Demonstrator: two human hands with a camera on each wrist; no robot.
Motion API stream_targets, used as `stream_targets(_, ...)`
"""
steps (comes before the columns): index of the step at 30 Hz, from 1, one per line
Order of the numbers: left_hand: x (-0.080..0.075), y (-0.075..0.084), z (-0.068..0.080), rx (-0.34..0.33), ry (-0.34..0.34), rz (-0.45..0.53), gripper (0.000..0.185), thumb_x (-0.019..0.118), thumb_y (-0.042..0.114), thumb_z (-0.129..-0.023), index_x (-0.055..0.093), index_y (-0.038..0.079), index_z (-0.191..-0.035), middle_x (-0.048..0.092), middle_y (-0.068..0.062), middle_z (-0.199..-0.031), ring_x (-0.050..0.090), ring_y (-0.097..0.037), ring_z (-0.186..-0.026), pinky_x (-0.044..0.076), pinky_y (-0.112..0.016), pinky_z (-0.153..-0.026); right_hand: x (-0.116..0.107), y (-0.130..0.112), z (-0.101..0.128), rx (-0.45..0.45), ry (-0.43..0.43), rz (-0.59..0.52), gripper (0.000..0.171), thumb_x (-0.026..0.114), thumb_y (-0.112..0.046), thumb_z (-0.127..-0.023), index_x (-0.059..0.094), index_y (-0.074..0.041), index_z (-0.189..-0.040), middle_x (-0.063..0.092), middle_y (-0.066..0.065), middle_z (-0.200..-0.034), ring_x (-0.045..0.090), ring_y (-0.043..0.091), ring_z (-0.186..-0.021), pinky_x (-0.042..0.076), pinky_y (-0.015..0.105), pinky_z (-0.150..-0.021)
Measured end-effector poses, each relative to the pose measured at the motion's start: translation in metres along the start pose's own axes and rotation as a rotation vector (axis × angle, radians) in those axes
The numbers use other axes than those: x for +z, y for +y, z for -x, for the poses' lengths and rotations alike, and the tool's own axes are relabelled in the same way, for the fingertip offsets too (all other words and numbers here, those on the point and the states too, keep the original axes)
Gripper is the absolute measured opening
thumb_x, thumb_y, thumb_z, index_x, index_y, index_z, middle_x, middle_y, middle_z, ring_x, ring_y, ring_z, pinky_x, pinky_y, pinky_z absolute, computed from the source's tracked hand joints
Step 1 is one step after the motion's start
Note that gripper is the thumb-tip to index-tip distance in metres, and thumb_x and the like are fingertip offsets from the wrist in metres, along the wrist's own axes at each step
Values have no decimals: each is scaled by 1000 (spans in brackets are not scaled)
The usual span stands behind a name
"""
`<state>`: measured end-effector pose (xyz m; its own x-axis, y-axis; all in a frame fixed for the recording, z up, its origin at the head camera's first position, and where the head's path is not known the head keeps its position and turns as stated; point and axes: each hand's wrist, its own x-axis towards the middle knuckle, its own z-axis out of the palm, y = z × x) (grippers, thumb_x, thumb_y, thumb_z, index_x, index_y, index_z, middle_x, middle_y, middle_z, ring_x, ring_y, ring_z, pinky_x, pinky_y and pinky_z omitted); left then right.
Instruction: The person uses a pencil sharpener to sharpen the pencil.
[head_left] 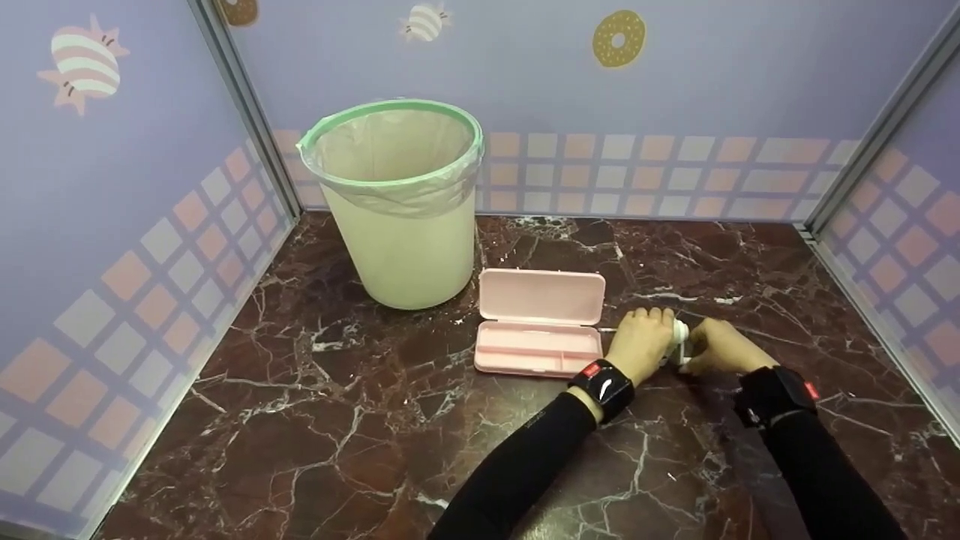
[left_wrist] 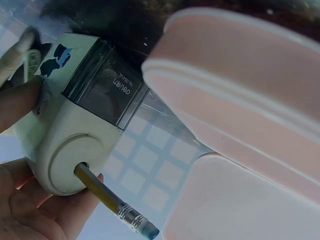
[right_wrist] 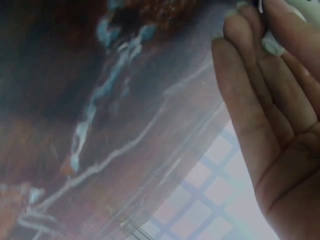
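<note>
My left hand (head_left: 641,345) grips a white hand-crank pencil sharpener (left_wrist: 62,125) with a dark see-through drawer. A pencil (left_wrist: 102,190) sticks out of the sharpener's round front hole, its metal band and blue eraser outward. On the sharpener's other side, my right hand (head_left: 724,349) pinches the small crank handle (head_left: 684,361) between thumb and fingers. The right wrist view shows those fingers (right_wrist: 245,100) curled at the upper right, the crank mostly hidden. To the left of the left hand lies a pink pencil case (head_left: 536,349), lid raised, its visible compartments bare.
A pale green bin (head_left: 409,255) with a clear liner and green rim stands behind the case, to the left. The dark marble-patterned tabletop (head_left: 337,427) is bounded by patterned panels (head_left: 555,82) at the back and both sides.
</note>
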<state>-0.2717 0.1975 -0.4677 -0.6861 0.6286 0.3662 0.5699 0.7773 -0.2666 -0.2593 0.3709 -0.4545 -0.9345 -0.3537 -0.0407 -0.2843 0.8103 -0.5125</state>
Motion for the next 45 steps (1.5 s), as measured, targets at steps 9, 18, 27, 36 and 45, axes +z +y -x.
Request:
stream_targets(9,2,1,1,-1,47,2,39,65,34,-88,62,17,-124,69,6,-103,65,-9,-85,51,-20,-73,-13,-17,19,4,49,0,19,82,-4,-65,63,-7,-63,56,-5,-57,43,3,-49,38,21,-48)
stream_targets(18,-2,1,1,-6,19,-12,40,64,30,-89,61,18,-127,69,8,-106,64,-8,-86,50,-19,-73,-33,-32,19,32,222,68,7,77,-1,-71,71,-4,-69,72,9,-67,60,10,-58,48,24,-56)
stream_targets(27,0,1,0,-6,39,6,37,62,26,-90,63,19,-126,69,7,-106,65,-9,-87,52,-20,-74,-41,-37,-1,17,333,173,11,79,2,-69,70,-3,-66,70,11,-65,61,18,-58,48,34,-58)
stream_targets(36,-1,0,1,9,20,0,39,62,26,-91,62,18,-128,69,7,-109,66,-9,-90,53,-20,-77,-35,-29,-20,49,391,203,14,78,2,-72,66,-1,-65,65,13,-63,59,29,-59,44,40,-57)
stream_targets(45,-1,-1,2,10,53,-8,36,62,24,-91,63,17,-126,70,7,-107,66,-9,-88,53,-21,-76,-24,-17,-35,57,426,160,10,72,8,-76,66,4,-69,66,21,-68,61,36,-63,46,47,-61)
